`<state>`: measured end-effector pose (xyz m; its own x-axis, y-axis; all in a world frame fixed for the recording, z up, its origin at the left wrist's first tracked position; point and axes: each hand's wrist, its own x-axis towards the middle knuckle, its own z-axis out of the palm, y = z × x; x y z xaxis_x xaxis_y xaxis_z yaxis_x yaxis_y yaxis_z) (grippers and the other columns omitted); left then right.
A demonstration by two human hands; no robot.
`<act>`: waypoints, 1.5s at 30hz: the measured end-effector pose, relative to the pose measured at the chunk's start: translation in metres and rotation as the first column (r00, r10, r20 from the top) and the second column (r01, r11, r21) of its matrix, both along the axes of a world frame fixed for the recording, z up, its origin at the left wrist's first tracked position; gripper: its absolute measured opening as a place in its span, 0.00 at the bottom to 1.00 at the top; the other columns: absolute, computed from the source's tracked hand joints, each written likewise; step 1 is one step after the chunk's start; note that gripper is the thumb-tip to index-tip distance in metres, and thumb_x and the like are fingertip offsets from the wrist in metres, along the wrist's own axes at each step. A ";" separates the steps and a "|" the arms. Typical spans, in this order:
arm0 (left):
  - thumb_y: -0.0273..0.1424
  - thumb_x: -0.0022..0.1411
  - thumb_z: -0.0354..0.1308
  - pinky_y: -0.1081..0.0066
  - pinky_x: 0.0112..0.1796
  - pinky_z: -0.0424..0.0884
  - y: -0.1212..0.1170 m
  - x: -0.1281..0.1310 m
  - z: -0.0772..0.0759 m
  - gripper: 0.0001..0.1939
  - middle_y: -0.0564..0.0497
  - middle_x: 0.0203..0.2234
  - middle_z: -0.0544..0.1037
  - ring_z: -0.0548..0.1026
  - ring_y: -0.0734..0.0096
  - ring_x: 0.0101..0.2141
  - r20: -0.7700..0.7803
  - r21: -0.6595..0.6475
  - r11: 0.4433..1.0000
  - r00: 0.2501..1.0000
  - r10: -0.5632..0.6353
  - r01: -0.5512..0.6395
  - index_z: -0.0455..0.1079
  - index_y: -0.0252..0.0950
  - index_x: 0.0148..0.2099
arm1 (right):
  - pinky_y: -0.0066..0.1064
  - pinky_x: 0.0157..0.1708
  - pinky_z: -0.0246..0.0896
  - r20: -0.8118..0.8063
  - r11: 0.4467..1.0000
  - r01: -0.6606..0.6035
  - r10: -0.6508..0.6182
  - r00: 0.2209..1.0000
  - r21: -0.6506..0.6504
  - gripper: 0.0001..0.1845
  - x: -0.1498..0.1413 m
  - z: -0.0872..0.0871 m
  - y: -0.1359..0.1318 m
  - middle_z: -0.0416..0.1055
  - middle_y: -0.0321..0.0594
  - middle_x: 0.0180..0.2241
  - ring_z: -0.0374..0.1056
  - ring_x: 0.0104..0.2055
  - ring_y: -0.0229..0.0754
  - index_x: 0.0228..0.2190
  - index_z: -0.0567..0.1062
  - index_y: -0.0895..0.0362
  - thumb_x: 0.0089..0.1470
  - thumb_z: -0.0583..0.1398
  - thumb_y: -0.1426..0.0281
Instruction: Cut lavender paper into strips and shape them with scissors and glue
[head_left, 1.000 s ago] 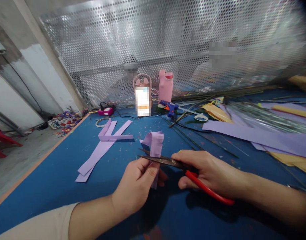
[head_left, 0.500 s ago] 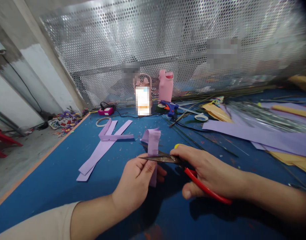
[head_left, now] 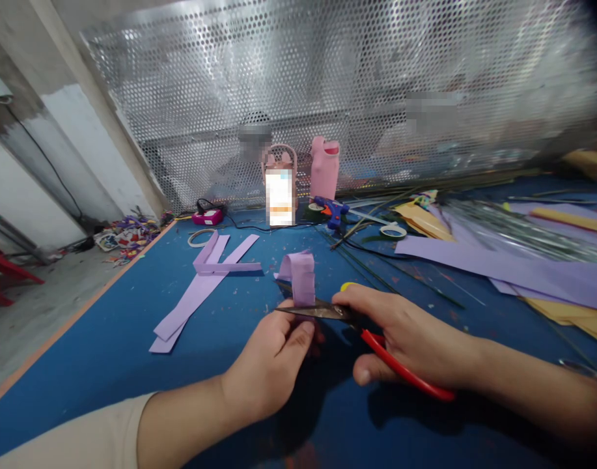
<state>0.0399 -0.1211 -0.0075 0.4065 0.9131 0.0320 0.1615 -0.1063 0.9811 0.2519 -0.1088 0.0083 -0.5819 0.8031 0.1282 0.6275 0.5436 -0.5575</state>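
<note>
My left hand (head_left: 271,365) pinches the lower end of a folded lilac paper strip (head_left: 301,277), which curls up and over behind the fingers. My right hand (head_left: 405,339) grips red-handled scissors (head_left: 400,368); their dark blades (head_left: 310,311) lie across the strip just above my left fingertips. Both hands hover low over the blue table (head_left: 107,365).
More lilac strips (head_left: 200,283) lie to the left, a large lilac sheet (head_left: 498,264) and yellow paper (head_left: 571,319) to the right. A blue glue gun (head_left: 333,210), tape rolls (head_left: 393,229), thin wires, a pink bottle (head_left: 324,167) and a perforated metal screen stand behind.
The scissor blades have closed across the strip. The strip's lower tail below my left fingers, seen earlier, is hidden now. Both hands rose slightly.
</note>
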 end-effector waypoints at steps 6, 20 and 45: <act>0.37 0.64 0.49 0.81 0.16 0.64 0.000 0.000 0.003 0.11 0.49 0.35 0.72 0.75 0.72 0.27 0.004 -0.149 0.987 0.998 0.067 -0.066 0.64 0.36 0.43 | 0.35 0.34 0.64 0.024 1.000 0.020 -0.020 1.000 0.001 0.39 0.002 -0.003 0.000 0.69 0.45 0.39 0.67 0.37 0.48 0.43 0.70 0.59 0.40 0.62 0.41; 0.41 0.65 0.49 0.77 0.24 0.68 0.003 -0.001 0.001 0.17 0.50 0.25 0.73 0.71 0.73 0.26 -0.008 -0.103 0.994 0.999 0.033 -0.034 0.71 0.32 0.38 | 0.36 0.34 0.64 0.050 1.000 0.011 -0.011 0.999 0.006 0.39 0.002 -0.002 0.002 0.69 0.46 0.39 0.67 0.37 0.49 0.43 0.70 0.60 0.40 0.63 0.42; 0.39 0.65 0.49 0.78 0.23 0.63 0.000 -0.001 0.002 0.17 0.51 0.21 0.72 0.66 0.78 0.21 -0.001 -0.078 0.997 1.000 0.026 -0.026 0.69 0.32 0.32 | 0.28 0.29 0.58 -0.054 0.999 -0.015 0.014 0.998 -0.030 0.29 0.002 -0.002 0.000 0.69 0.38 0.30 0.63 0.29 0.40 0.36 0.73 0.56 0.45 0.60 0.43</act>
<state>0.0387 -0.1215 -0.0051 0.3826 0.9230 -0.0399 0.1632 -0.0250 0.9863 0.2539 -0.1089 0.0064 -0.5865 0.7986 0.1352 0.5880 0.5345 -0.6071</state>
